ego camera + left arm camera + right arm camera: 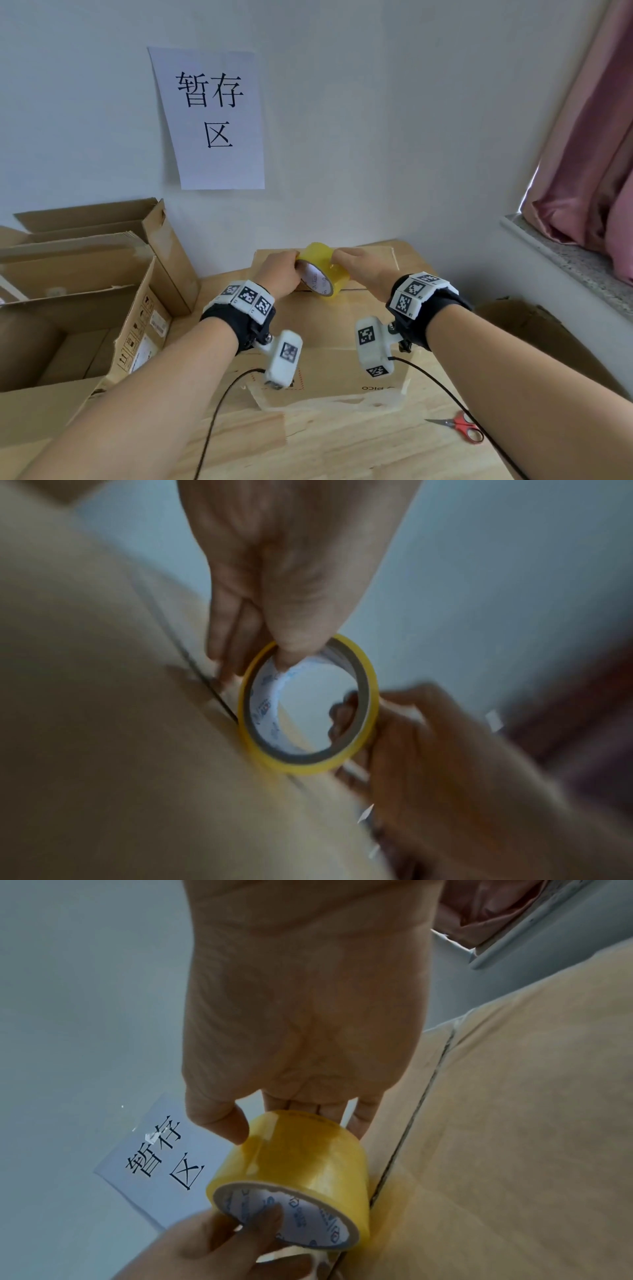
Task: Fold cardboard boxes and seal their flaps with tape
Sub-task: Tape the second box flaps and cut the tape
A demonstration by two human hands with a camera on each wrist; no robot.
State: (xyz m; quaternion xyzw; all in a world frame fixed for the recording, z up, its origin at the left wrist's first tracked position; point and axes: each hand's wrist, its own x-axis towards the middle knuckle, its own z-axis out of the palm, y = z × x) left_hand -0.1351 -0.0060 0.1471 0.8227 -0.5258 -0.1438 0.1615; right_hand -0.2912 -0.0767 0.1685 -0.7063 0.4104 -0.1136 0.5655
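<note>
Left hand (279, 275) grips the yellow tape roll (322, 270), thumb hooked inside the core. Right hand (359, 270) clasps the roll's outer face, thumb and fingers curled over it. Roll sits mid-frame on the closed cardboard box (342, 329), at the seam between flaps. Red scissors (460, 426) lower right on the wooden table (342, 445). Open boxes (85, 274) at left.

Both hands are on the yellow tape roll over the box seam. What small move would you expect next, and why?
Probably the right hand peels the free end off the yellow tape roll while the left hand steadies the roll, thumb in its core. The roll sits against the brown cardboard box at the open seam between its closed flaps, no strip lies along it yet, and the red-handled scissors lie untouched.
</note>
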